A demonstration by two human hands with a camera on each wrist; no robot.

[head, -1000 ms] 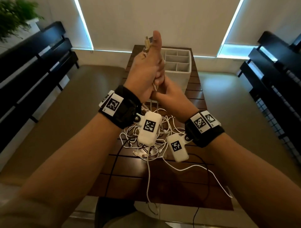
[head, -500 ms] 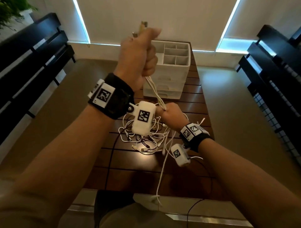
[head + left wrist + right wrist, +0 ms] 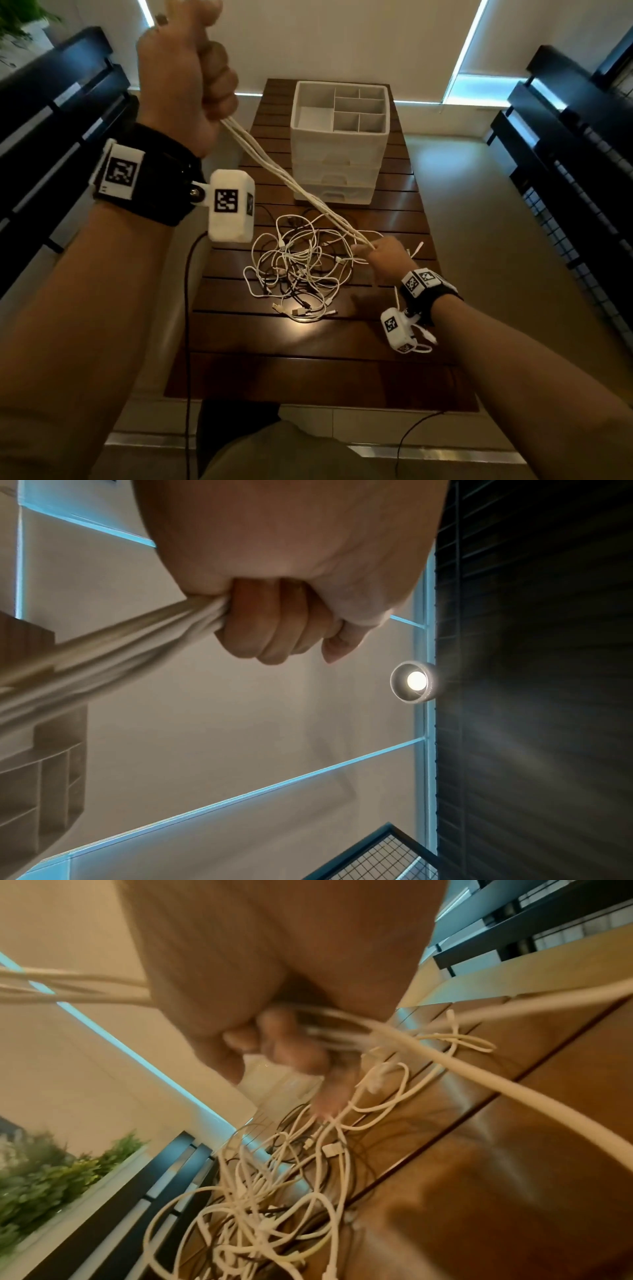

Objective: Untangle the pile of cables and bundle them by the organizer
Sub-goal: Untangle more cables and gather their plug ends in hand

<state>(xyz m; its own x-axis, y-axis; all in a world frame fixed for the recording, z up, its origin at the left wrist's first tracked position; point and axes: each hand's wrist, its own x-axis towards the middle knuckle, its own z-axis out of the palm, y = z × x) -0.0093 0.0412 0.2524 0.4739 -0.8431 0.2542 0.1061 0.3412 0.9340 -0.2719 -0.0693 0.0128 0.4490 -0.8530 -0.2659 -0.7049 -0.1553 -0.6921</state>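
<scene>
Left hand [image 3: 178,75], raised and fisted, grips folded white cable strands [image 3: 294,181] stretched taut down to the right hand [image 3: 383,255], which clenches their other end above the tangled cable pile [image 3: 298,270] mid-table [image 3: 342,377]; white drawer organizer [image 3: 339,150] stands near the far edge.

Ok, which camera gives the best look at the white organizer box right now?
The head view: the organizer stands whole at the table's far end, its top compartments and front drawers visible. The left wrist view catches only part of its compartments at the frame's edge. In the right wrist view I cannot make it out.
</scene>
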